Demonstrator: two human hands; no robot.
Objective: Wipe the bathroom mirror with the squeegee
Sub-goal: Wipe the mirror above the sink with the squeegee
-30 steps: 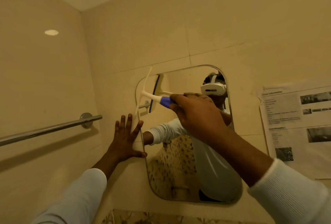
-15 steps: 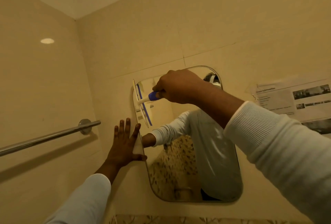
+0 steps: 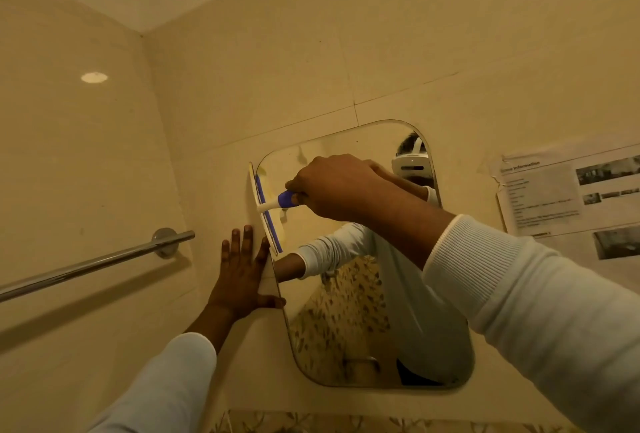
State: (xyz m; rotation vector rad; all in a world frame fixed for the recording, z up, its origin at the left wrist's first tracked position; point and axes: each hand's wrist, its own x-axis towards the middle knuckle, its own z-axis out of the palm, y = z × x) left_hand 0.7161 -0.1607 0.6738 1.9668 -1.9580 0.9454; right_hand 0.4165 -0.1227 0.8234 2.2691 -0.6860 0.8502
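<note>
Holding one squeegee [image 3: 267,206], one mirror [image 3: 346,328]

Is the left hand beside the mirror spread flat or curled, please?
Spread flat: the left hand rests on the wall, fingers straight and apart.

squeegee [image 3: 267,205] handle hidden in right hand [image 3: 336,186] grip, notice [image 3: 554,200] print unreadable — cut off right

Squeegee [image 3: 266,209] white with blue blade strip and grip, walls [image 3: 381,51] beige tile, sleeves [image 3: 519,294] white ribbed, towel bar [image 3: 104,259] chrome, notice [image 3: 568,193] black-on-white print.
</note>
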